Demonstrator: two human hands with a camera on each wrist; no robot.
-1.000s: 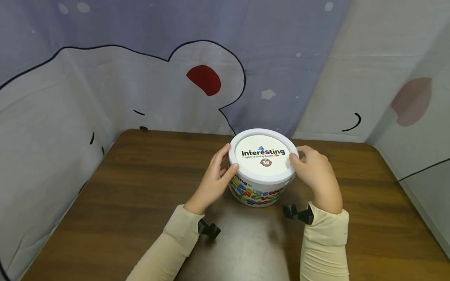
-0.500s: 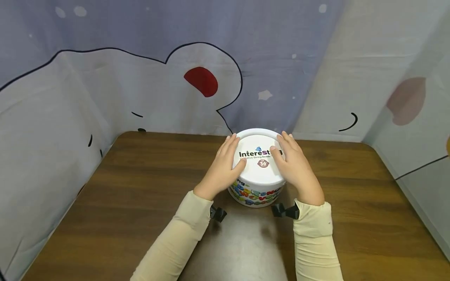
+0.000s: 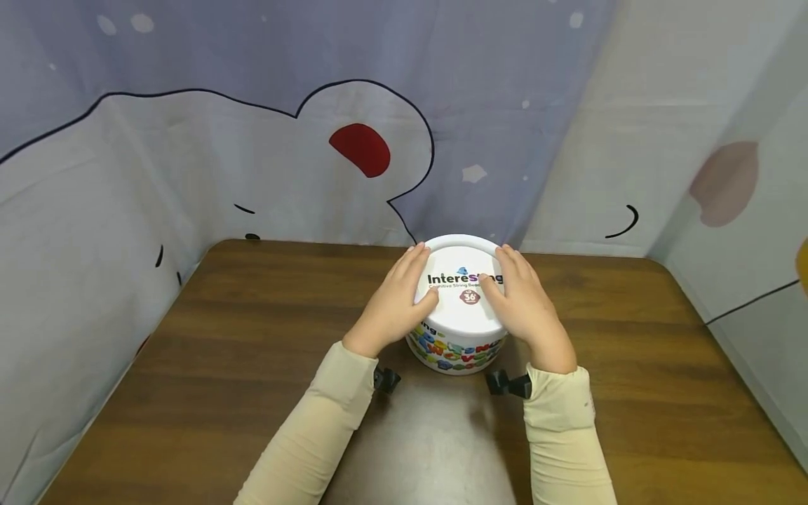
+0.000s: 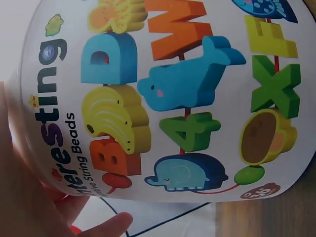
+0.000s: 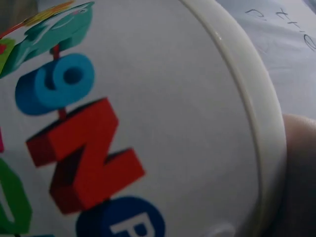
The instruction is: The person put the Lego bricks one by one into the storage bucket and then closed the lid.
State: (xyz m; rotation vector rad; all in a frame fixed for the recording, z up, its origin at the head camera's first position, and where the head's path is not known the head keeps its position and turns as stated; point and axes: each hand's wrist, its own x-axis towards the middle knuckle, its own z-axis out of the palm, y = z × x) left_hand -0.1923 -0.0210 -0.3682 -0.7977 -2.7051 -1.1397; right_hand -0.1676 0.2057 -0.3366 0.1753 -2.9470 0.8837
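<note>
A round white tub [image 3: 457, 356] printed with colourful string-bead shapes stands upright on the table. Its white lid [image 3: 466, 319] is on and reads "Interesting". My left hand [image 3: 388, 308] rests along the lid's left edge, fingers fairly straight and thumb on top. On the opposite side, my right hand [image 3: 529, 308] lies over the lid's right edge, its thumb reaching across the lettering. The printed wall of the tub [image 4: 185, 138] fills the left wrist view, with some left-hand fingers [image 4: 106, 227] at the lower left. In the right wrist view, the lid's rim [image 5: 242, 84] curves past the printed side.
The brown wooden table [image 3: 252, 351] extends to both sides and in front of the tub. A patterned cloth [image 3: 265, 168] hangs right behind the table's back edge and along its sides. Black wrist mounts [image 3: 508, 384] sit close to the tub's front.
Both hands have shifted from the tub's sides up onto the lid's edges, the right one moving inward over the lettering. Over the last half second they have barely moved.
</note>
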